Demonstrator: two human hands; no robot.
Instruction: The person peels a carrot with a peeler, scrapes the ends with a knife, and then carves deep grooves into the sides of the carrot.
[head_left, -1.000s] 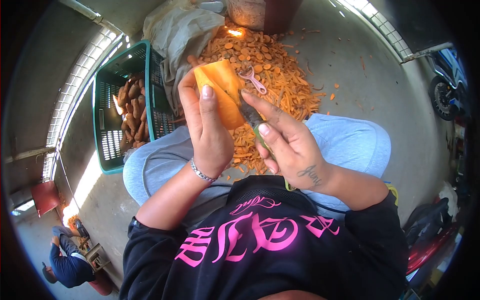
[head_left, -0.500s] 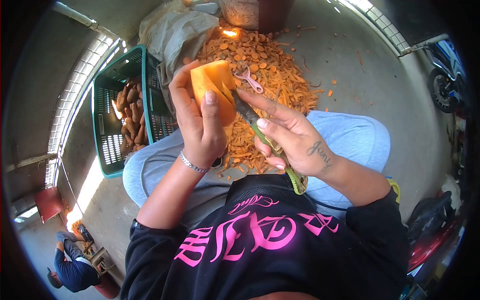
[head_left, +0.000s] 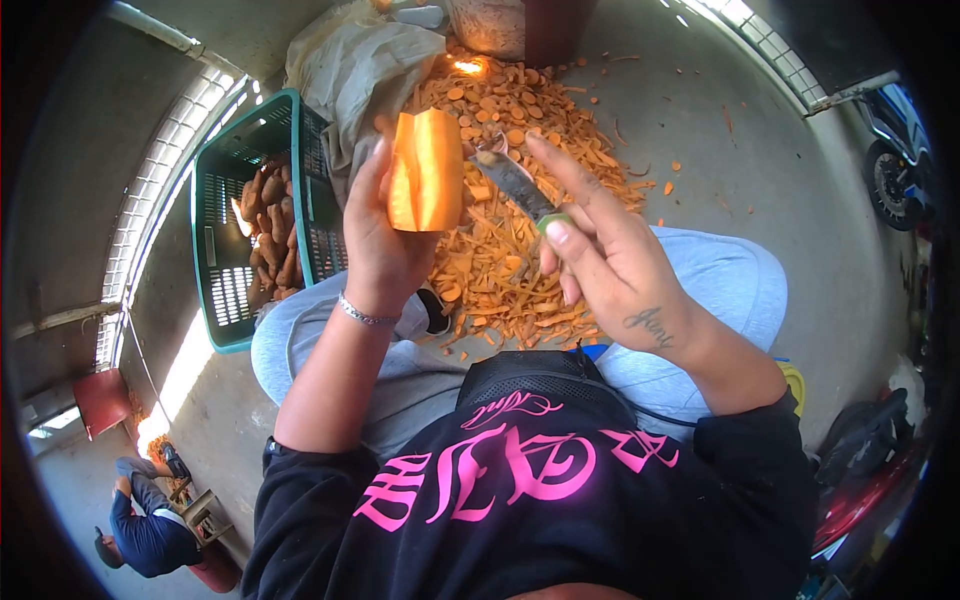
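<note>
My left hand is closed around a peeled orange sweet potato, held upright with lengthwise grooves and flat cut faces. My right hand grips a knife with a dark, stained blade and a green handle mostly hidden in the palm. Its index finger stretches out past the blade. The blade points up and left, its tip just right of the sweet potato, apparently apart from it. Below both hands spreads a heap of orange peelings and round slices on the floor.
To the left stands a green plastic crate holding several unpeeled sweet potatoes. A whitish sack lies behind it. Another person sits at the lower left. A motorcycle wheel shows at the right edge.
The knife has come away from the sweet potato toward the right, and my right index finger has straightened. My left hand has turned the sweet potato more upright, showing its grooved side.
</note>
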